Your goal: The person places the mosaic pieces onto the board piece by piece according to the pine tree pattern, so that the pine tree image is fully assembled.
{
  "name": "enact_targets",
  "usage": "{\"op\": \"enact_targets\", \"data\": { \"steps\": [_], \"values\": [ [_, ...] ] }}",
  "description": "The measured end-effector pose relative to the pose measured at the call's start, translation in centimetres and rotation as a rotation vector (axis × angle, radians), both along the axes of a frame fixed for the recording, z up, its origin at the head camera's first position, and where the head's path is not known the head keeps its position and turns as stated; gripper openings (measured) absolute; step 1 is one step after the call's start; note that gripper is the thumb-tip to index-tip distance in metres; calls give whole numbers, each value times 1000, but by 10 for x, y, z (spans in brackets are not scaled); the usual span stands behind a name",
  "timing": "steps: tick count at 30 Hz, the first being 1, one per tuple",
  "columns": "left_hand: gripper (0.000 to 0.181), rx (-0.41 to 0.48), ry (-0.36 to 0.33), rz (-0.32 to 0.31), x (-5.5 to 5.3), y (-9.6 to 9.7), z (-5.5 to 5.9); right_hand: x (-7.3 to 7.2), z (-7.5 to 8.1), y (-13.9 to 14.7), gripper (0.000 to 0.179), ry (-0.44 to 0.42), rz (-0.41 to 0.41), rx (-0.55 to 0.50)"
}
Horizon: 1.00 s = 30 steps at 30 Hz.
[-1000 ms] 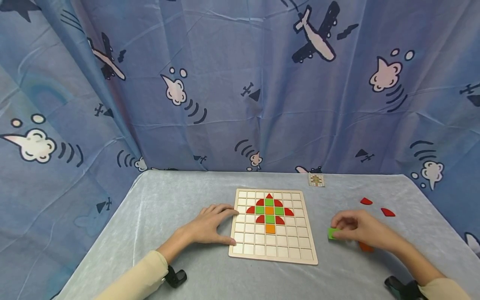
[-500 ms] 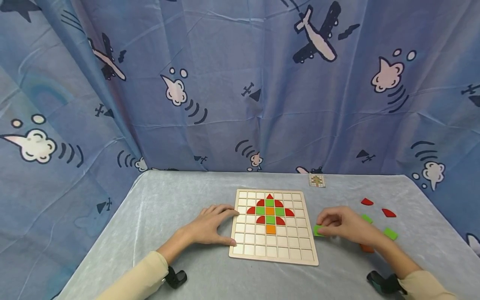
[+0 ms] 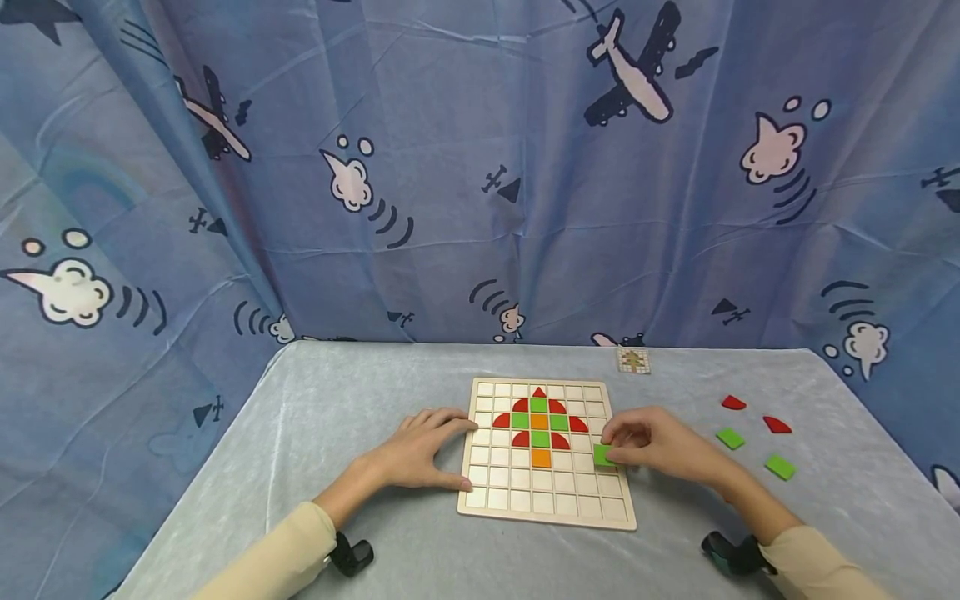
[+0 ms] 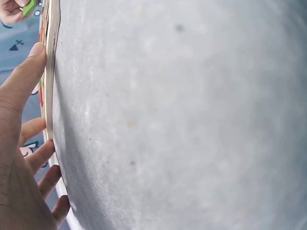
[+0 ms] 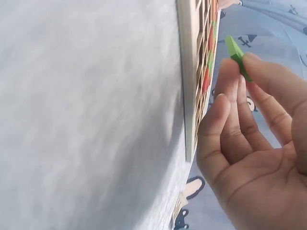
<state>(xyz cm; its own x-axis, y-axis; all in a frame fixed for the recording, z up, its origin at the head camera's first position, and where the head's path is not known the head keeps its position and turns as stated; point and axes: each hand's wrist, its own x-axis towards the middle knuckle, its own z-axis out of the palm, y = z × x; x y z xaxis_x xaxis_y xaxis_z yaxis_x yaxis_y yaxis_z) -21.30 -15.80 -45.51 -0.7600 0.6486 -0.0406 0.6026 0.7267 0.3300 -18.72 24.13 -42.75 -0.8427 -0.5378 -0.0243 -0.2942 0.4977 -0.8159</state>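
A wooden grid board (image 3: 498,502) lies on the cloth, with red, green and orange tiles forming a tree shape in its cells. My left hand (image 3: 420,450) touches the board's left edge with thumb and fingers spread; the left wrist view shows the fingertips (image 4: 37,49) along that edge. Between thumb and fingers, my right hand (image 3: 663,446) pinches a green square tile (image 3: 602,455) above the board's right-hand cells. In the right wrist view the green tile (image 5: 237,55) is tilted and apart from the board.
Right of the board lie two red quarter-round tiles (image 3: 777,425) and two loose green squares (image 3: 780,467). A small pattern card (image 3: 633,361) with a tree picture is near the back edge. Behind the table hangs a blue curtain (image 3: 420,167) with airplane prints.
My right hand has carried the green tile leftward from the cloth to over the board's right side. Two loose green tiles have come into view behind it. My left hand stays put.
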Motion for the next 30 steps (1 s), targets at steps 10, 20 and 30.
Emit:
{"op": "enact_targets", "data": {
  "steps": [10,20,30],
  "values": [
    [86,-8,-2,0,0,0,1,-6,-2,-23,15,39,22,-37],
    [87,-9,1,-1,-2,-1,1,-13,-7,-48,16,4,52,-122],
    [86,-10,-3,5,-1,0,0,-19,-12,-70,12,50,56,-90]
  ]
}}
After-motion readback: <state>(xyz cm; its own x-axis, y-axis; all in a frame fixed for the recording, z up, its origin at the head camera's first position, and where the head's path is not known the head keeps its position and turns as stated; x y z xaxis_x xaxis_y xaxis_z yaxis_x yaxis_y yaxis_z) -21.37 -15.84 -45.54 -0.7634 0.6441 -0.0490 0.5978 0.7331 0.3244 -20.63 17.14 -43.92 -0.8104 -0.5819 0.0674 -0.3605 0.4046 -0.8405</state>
